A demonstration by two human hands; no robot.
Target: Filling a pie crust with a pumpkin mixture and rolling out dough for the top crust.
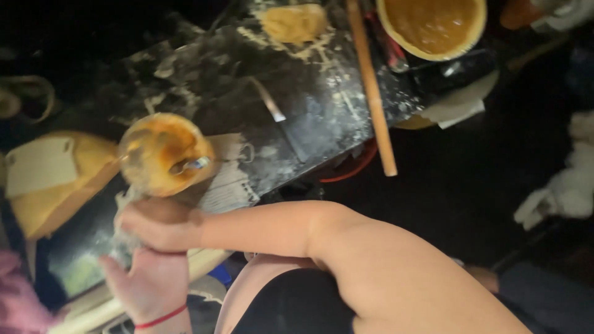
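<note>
A round glass jar [164, 154], smeared inside with orange-brown paste, stands at the left on a dark, flour-dusted board [309, 105]. A metal spoon [189, 164] rests in it. My right hand [158, 224] reaches across from the right and is closed around the jar's pale lower part. My left hand [148, 281], with a red band [162, 318] at the wrist, is cupped just below the right one, palm showing and fingers spread. Whether it touches the jar is hidden.
A long wooden stick [372, 86] lies across the board. A bowl of orange-brown liquid [433, 25] and a lump of dough [294, 21] sit at the far end. A yellow bowl [59, 185] lies left, something white and fluffy [566, 182] right.
</note>
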